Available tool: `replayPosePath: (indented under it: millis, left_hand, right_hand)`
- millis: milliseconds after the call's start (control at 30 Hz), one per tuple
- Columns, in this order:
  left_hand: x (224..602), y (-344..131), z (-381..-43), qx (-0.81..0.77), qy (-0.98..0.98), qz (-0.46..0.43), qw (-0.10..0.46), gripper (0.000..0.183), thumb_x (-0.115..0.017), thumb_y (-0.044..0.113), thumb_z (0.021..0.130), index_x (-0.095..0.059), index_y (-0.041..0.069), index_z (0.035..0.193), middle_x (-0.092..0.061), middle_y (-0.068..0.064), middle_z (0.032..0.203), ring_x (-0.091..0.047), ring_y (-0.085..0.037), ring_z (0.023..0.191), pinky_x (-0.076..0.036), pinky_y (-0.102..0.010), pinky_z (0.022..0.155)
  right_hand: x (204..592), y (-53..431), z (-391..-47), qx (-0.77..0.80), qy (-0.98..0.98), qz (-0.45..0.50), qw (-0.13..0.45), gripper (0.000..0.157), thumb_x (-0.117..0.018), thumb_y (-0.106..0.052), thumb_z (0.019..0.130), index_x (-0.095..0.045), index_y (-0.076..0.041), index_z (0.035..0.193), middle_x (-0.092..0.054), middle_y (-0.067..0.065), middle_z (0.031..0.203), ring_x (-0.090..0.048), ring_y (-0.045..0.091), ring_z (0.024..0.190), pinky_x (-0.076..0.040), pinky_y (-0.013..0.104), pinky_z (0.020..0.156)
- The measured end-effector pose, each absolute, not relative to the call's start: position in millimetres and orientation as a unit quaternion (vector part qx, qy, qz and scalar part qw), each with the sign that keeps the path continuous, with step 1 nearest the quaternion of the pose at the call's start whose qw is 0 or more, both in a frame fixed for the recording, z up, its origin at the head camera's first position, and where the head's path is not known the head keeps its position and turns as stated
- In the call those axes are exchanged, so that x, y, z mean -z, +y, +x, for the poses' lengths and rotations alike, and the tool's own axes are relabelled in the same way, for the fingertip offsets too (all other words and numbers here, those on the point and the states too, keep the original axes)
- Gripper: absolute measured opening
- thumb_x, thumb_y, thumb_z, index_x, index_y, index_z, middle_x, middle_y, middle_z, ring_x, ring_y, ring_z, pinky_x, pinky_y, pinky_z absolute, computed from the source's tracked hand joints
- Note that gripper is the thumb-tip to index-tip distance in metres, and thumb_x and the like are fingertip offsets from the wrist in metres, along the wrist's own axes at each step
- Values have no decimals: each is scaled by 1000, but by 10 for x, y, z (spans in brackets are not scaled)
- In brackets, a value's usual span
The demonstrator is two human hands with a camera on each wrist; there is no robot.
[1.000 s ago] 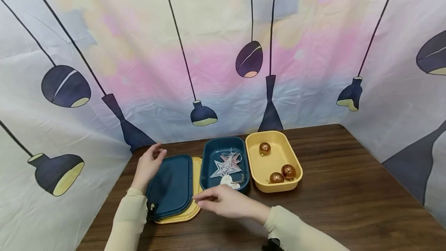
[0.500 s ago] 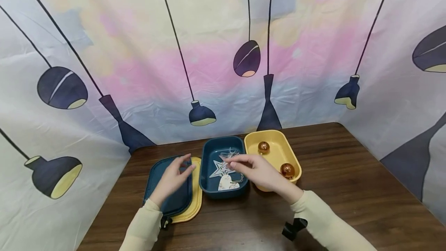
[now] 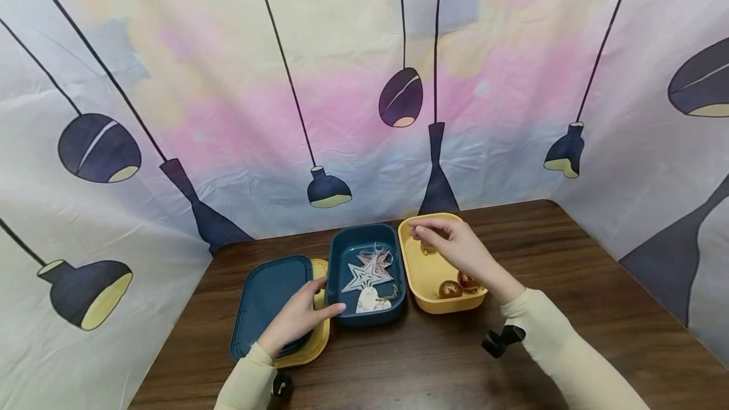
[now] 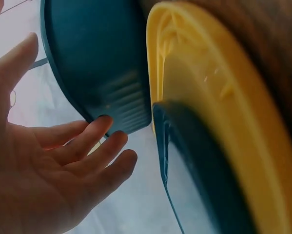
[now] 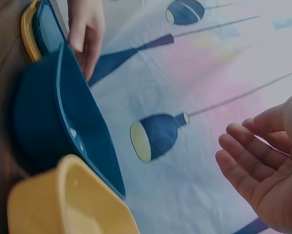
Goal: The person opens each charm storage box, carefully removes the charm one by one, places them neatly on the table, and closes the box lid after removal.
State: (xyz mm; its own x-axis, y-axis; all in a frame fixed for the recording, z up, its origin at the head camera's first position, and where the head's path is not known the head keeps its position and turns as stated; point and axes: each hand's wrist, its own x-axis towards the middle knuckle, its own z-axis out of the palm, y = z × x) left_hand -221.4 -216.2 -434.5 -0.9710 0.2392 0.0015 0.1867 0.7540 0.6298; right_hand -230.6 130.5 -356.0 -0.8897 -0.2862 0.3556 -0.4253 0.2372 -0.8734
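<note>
My left hand (image 3: 297, 318), fingers loosely spread, lies at the near left corner of the blue box (image 3: 380, 317), fingertips right at its rim. In the left wrist view the relaxed fingers (image 4: 99, 148) overlap the blue box's wall (image 4: 102, 58). That box holds a white star ornament (image 3: 359, 277), a pink star ornament (image 3: 383, 262) and a pale ornament (image 3: 367, 299) with a string. My right hand (image 3: 460, 248) hovers over the yellow box (image 3: 423, 274), fingers relaxed and holding nothing. Copper-coloured baubles (image 3: 450, 290) lie in this box, partly hidden by the hand.
Left of the blue box, a blue lid (image 3: 264, 296) lies on a yellow lid (image 3: 312, 348). All stand on a brown wooden table (image 3: 569, 309). A cloth backdrop (image 3: 364, 106) printed with hanging lamps rises behind the table.
My right hand has moved from in front of the blue box, across it, to over the yellow box. My left hand has come from above the lids to the blue box's left rim.
</note>
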Motion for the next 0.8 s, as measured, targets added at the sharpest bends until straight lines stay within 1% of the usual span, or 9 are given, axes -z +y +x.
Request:
replayPosePath:
  millis: [133, 200, 367, 533, 667, 800]
  left_hand:
    - [4384, -2144, -2192, -347, 931, 108, 43, 90, -77, 48, 88, -39, -2, 153, -44, -25, 151, -45, -43, 136, -41, -61, 106]
    - [4401, -2134, -2188, -353, 928, 108, 43, 91, -77, 48, 87, -39, -2, 153, -44, -25, 151, -45, -42, 136, -41, -60, 106]
    - [4423, -2103, -2185, -360, 926, 106, 39, 92, -78, 48, 87, -38, 0, 154, -43, -23, 152, -45, -42, 137, -40, -61, 107]
    - [4411, -2060, -2181, -357, 928, 101, 43, 94, -78, 50, 86, -37, 0, 154, -43, -25, 151, -46, -43, 135, -41, -62, 105]
    - [4404, -2063, -2179, -359, 927, 99, 50, 95, -78, 50, 86, -36, 0, 155, -44, -25, 151, -49, -43, 132, -43, -62, 103]
    - [4408, -2089, -2190, -360, 926, 94, 58, 97, -79, 51, 85, -35, 1, 155, -45, -24, 150, -50, -42, 131, -44, -61, 101]
  right_hand:
    - [3545, 1407, -2412, -539, -813, 205, 83, 34, -58, -29, 105, -70, -8, 129, -72, 12, 118, -69, 21, 109, -56, 35, 91]
    - [3549, 1450, -2474, -526, -822, 199, 93, 35, -58, -29, 105, -70, -7, 129, -73, 12, 117, -69, 24, 109, -56, 38, 92]
    - [3587, 1530, -2673, -498, -840, 187, 107, 34, -57, -26, 106, -69, -4, 130, -72, 13, 117, -70, 28, 104, -57, 42, 89]
    - [3649, 1598, -2870, -462, -864, 165, 108, 34, -58, -26, 105, -68, -6, 131, -71, 14, 121, -69, 29, 103, -57, 45, 86]
    - [3713, 1638, -3001, -448, -875, 152, 101, 35, -58, -24, 105, -67, -5, 132, -69, 16, 125, -68, 31, 108, -56, 46, 89]
    - [3790, 1650, -3118, -439, -882, 144, 92, 35, -58, -21, 104, -65, -2, 133, -66, 18, 129, -64, 33, 115, -53, 48, 94]
